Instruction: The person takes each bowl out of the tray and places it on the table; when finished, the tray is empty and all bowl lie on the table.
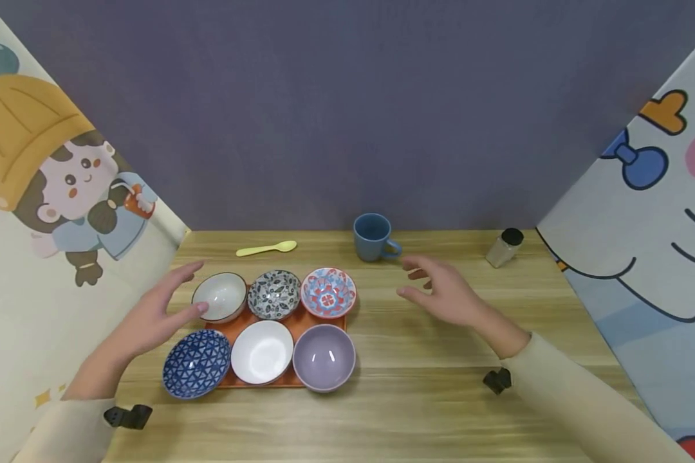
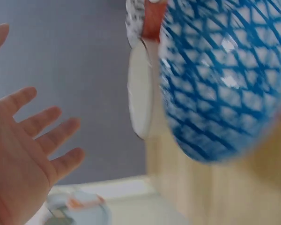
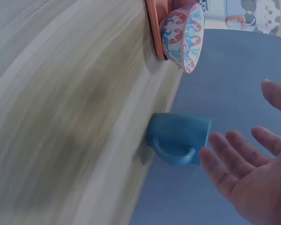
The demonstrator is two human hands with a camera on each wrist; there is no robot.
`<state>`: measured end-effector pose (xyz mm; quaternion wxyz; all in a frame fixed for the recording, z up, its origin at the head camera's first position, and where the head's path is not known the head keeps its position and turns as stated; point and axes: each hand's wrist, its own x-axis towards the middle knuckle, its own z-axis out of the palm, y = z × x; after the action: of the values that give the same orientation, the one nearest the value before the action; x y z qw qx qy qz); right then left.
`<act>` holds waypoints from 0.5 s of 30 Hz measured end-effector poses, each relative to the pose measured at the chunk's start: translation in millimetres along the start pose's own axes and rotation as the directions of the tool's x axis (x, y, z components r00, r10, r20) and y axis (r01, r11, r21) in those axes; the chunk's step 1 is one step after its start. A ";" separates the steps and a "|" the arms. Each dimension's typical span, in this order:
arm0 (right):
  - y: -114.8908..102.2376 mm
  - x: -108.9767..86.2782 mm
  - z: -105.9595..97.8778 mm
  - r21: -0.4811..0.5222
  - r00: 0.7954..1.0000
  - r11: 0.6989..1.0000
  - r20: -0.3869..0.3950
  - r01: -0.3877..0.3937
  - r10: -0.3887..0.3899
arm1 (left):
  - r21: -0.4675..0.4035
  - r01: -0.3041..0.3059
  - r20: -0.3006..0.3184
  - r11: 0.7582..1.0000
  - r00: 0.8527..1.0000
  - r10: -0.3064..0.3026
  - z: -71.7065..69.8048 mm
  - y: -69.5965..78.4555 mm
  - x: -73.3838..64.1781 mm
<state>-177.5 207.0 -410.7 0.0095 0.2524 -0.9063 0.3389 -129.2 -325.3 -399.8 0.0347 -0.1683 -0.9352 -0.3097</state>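
Note:
My left hand (image 1: 150, 316) hovers at the left side of the bowls, thumb overlapping the dark-rimmed white bowl (image 1: 227, 292) in the head view. Its fingers are spread, and the palm holds nothing. Closest below it is the blue triangle-patterned bowl (image 1: 197, 364), large in the left wrist view. My right hand (image 1: 448, 292) hangs over the table right of the bowls, fingers loosely bent and holding nothing. Just beyond its fingertips stands a blue mug (image 1: 372, 236), handle turned toward the hand. The red-and-blue patterned bowl (image 1: 328, 293) is farther left of that hand.
An orange tray (image 1: 226, 330) carries the bowls, among them a black floral bowl (image 1: 275, 294), a plain white bowl (image 1: 262, 352) and a purple bowl (image 1: 324, 357). Behind lies a yellow spoon (image 1: 266, 249). A black-lidded shaker (image 1: 504, 247) stands back right. Walls border the table.

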 end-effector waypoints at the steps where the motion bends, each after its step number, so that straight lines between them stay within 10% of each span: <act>1: 1.8 2.4 4.3 0.035 1.000 0.999 0.003 -0.007 0.007 | -0.028 0.022 -0.002 0.999 1.000 -0.022 -0.7 -7.0 -4.4; 15: 12.4 16.7 54.9 0.230 0.988 0.965 0.114 -0.125 0.101 | -0.258 0.147 0.085 0.955 0.988 -0.129 16.5 -69.2 -50.6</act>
<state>-189.3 173.5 -457.4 -0.0859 0.2162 -0.8718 0.4311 -104.3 -382.4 -461.0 -0.0409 -0.1161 -0.8958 -0.4271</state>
